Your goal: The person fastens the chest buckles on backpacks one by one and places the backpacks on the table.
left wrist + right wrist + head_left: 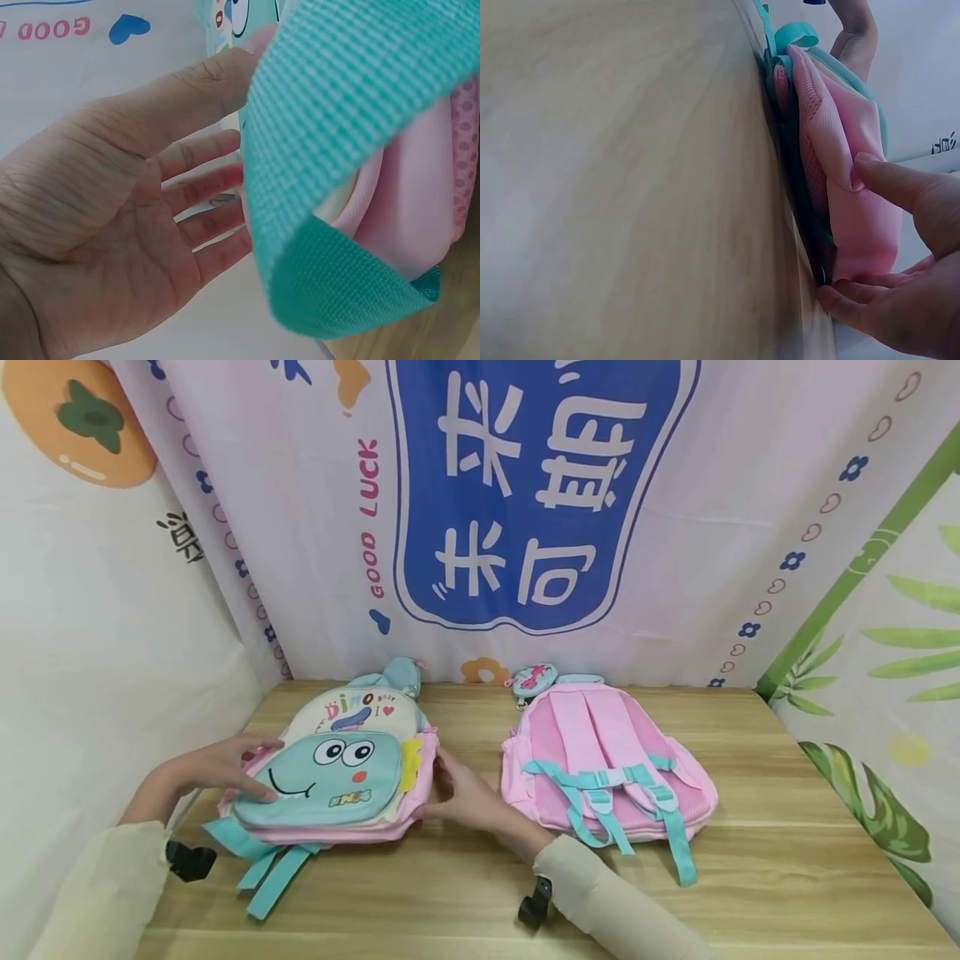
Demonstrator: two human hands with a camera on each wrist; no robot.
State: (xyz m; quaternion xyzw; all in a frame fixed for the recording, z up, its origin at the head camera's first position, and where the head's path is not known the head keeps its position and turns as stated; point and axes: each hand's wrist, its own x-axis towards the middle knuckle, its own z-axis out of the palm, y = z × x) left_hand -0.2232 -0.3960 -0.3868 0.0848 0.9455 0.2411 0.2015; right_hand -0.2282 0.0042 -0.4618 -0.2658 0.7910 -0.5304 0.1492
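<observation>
A small backpack (330,777) with a mint dinosaur-face front pocket and pink sides lies on the table, face up. My left hand (213,771) rests at its left side, thumb on the front pocket and fingers stretched along the far edge. In the left wrist view, a teal strap (330,150) loops in front of the left hand (142,195) and hides part of the bag. At the opposite side, my right hand (468,797) touches the pink side panel (862,217). The right wrist view shows its thumb and fingers (847,300) spread well apart on that panel.
A second pink backpack (600,760) lies to the right, shoulder straps up, its teal webbing hanging toward the front. A round mint pouch (534,680) is attached at its top. Behind the wooden table (795,860) hangs a printed curtain (690,610).
</observation>
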